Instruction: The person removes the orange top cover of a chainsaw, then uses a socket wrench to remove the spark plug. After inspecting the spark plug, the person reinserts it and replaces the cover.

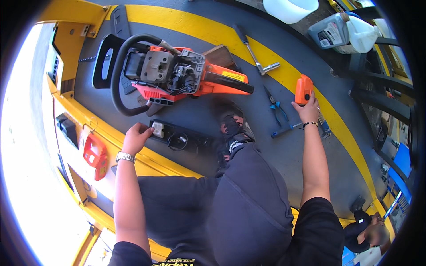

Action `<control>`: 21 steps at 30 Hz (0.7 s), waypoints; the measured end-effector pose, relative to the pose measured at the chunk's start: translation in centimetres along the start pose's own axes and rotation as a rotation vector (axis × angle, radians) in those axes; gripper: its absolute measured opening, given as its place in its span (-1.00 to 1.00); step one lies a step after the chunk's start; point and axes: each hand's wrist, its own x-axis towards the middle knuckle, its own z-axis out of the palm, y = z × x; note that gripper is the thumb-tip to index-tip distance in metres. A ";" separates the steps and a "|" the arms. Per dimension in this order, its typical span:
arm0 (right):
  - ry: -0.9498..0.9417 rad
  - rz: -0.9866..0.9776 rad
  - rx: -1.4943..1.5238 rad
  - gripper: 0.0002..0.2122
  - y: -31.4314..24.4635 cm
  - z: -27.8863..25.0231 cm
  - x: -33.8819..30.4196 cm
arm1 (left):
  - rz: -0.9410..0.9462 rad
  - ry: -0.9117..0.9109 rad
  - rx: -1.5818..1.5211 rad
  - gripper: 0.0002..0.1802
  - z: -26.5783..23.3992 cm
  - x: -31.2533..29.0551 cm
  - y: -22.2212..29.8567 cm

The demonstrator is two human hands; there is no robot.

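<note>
My right hand [308, 111] grips an orange plastic cover [304, 90] with a dark knob on it, held above the floor at the right. On the left, my left hand [136, 137] has thumb and fingertips pinched at a small whitish block [157, 129], over the end of a dark tray [191, 136]. A thin looped wire [178, 141] lies in that tray. Beyond it stands an orange chainsaw [171, 73] with its top cover off, so the engine parts show. Its black front handle curves toward me.
Long-nose pliers [275, 105], a blue-handled screwdriver [284, 130] and a socket wrench [257, 55] lie on the grey floor. An orange-red cover [95, 156] rests on the yellow frame at left. Jugs [330, 32] stand far right. Another person [368, 235] is at lower right.
</note>
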 end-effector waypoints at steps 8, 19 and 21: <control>0.030 -0.046 0.013 -0.01 -0.2 1.2 0.3 | 0.014 0.033 0.045 -0.51 -1.9 -2.3 0.7; 0.352 -0.296 0.133 -0.41 6.1 1.9 -0.9 | -0.363 0.403 0.644 0.29 -15.7 -8.7 -13.2; 0.343 -0.327 0.173 -0.43 5.4 1.6 -0.6 | -0.401 0.280 0.700 0.51 -16.5 -9.1 -17.7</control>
